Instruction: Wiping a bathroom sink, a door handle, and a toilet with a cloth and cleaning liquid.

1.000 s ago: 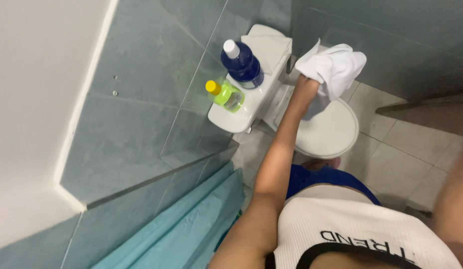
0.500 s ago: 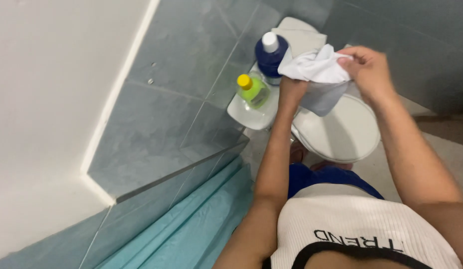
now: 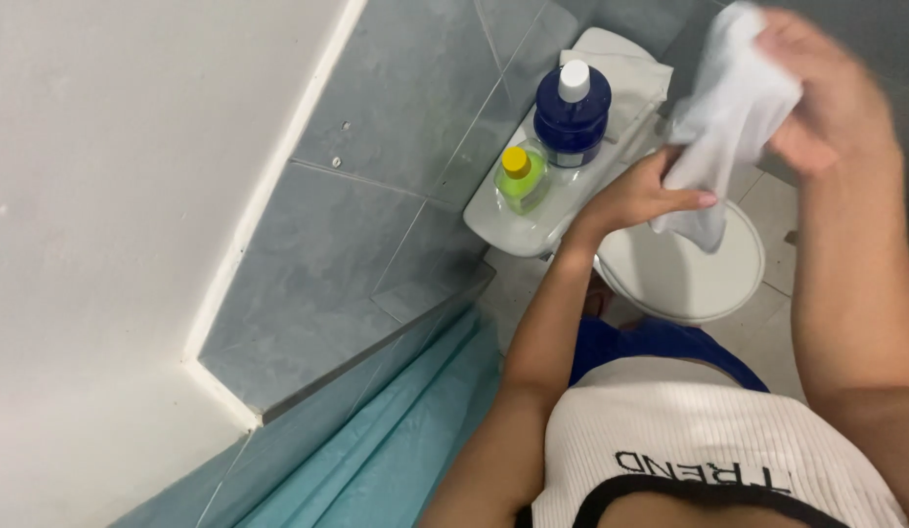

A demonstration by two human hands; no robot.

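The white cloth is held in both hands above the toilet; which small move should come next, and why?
Probably lower the white cloth onto the closed toilet lid. The right hand grips its top, the left hand holds its lower part, and it hangs directly over the bare lid.

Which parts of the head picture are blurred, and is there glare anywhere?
Head view: the right hand and white cloth are smeared by motion; left hand, blue bottle and green bottle look sharp; lighting is soft, with no strong glare.
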